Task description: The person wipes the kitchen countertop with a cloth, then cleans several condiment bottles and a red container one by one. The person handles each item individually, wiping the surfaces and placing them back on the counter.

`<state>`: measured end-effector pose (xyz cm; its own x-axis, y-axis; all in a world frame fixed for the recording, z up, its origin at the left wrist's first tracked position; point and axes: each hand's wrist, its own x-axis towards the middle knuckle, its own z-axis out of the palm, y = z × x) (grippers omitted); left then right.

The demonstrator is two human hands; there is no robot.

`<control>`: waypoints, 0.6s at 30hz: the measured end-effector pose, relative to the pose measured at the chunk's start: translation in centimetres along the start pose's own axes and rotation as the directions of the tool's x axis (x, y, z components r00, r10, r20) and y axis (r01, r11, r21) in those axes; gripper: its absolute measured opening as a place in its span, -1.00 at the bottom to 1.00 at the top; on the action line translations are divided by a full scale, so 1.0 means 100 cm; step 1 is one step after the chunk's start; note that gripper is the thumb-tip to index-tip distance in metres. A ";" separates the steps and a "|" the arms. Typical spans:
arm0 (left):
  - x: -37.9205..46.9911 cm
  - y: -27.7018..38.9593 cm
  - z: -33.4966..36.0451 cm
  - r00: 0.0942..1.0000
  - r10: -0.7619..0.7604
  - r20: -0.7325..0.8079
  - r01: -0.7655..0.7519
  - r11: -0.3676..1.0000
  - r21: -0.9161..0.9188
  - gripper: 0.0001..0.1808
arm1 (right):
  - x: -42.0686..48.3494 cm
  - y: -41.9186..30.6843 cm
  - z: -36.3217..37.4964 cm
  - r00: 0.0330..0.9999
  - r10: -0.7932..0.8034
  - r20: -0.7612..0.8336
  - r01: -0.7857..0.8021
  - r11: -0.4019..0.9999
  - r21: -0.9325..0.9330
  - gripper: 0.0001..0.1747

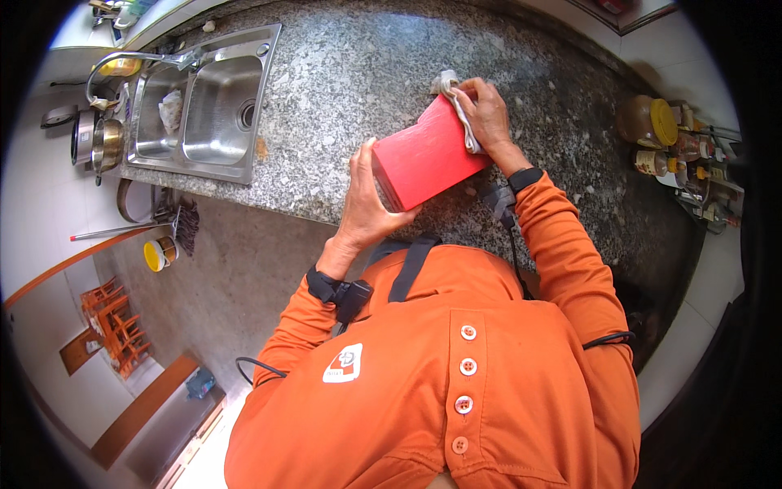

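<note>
A red box-like object (427, 156) with a notched upper edge is held above the speckled stone countertop (324, 110). My left hand (368, 205) grips its left end, with fingers on the upper corner and the thumb at the lower one. Along the opposite edge, my right hand (486, 113) presses a folded whitish cloth (462, 116) against the red surface. The cloth's far end sticks out past my fingers. What the object contains, and its underside, are hidden.
Left of my hands is a double steel sink (223, 110) with a curved faucet (137, 56) and a crumpled bag (170, 112) in one basin. Jars and bottles, among them a yellow-lidded jar (647, 122), stand at the right. A mop (184, 229) and bucket (162, 253) are on the left.
</note>
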<state>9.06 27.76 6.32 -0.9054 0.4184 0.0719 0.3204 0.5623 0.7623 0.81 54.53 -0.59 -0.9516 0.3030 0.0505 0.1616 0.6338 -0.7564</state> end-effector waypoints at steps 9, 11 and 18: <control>0.005 0.011 -0.001 0.999 0.035 -0.006 -0.035 0.999 0.024 0.38 | -0.007 0.016 -0.036 0.869 0.085 0.487 -0.315 0.854 0.413 -0.52; 0.006 0.012 0.000 0.999 0.035 -0.004 -0.035 0.999 0.010 0.38 | -0.006 0.016 -0.038 0.836 0.130 0.533 -0.371 0.849 0.376 -0.52; 0.013 0.016 0.000 0.999 0.032 -0.002 -0.032 0.999 -0.008 0.40 | 0.002 0.019 -0.034 0.830 0.201 0.521 -0.474 0.746 0.468 -0.57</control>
<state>8.39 29.19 7.64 -0.8950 0.4353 0.0976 0.3473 0.5428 0.7647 1.87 58.25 0.20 -0.8933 0.0080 -0.4494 0.4494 -0.0038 -0.8933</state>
